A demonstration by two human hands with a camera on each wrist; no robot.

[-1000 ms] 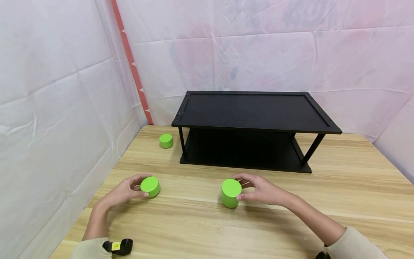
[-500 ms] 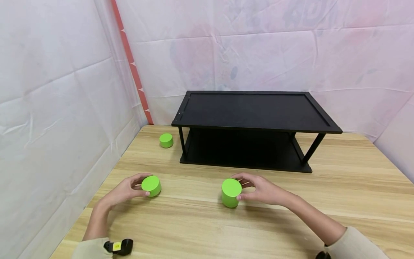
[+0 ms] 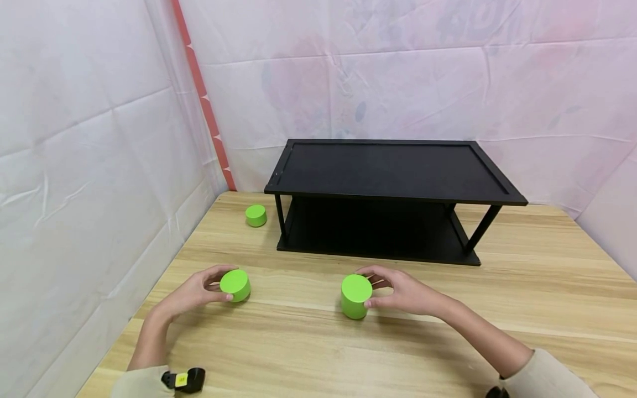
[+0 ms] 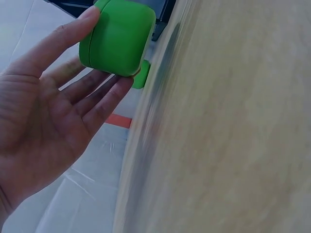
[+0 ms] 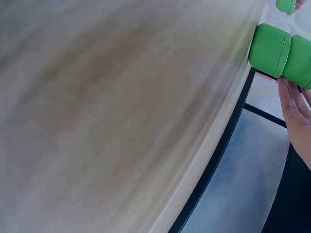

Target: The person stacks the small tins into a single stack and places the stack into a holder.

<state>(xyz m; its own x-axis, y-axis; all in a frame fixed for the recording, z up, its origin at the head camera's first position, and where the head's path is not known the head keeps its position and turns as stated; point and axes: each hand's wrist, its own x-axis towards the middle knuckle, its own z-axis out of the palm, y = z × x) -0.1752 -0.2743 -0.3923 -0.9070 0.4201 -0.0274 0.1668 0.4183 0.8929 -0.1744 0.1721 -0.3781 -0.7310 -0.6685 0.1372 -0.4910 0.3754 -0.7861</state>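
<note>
In the head view my left hand pinches a short round green box between thumb and fingers, at the left of the table. A thin seam like a lid's runs round that green box in the left wrist view; a narrow gap seems to lie between it and the tabletop. Nearer the middle, my right hand holds the upper of two stacked green boxes. The right wrist view shows the lower green box on the table and the upper green box at my fingers.
Behind both hands stands a black two-tier rack with thin legs. A third short green box sits left of the rack, near the back edge of the wooden table. White cloth hangs at the left and back.
My left hand has shifted slightly to the right with its green box. The right hand and the stacked green boxes have stayed where they were.
</note>
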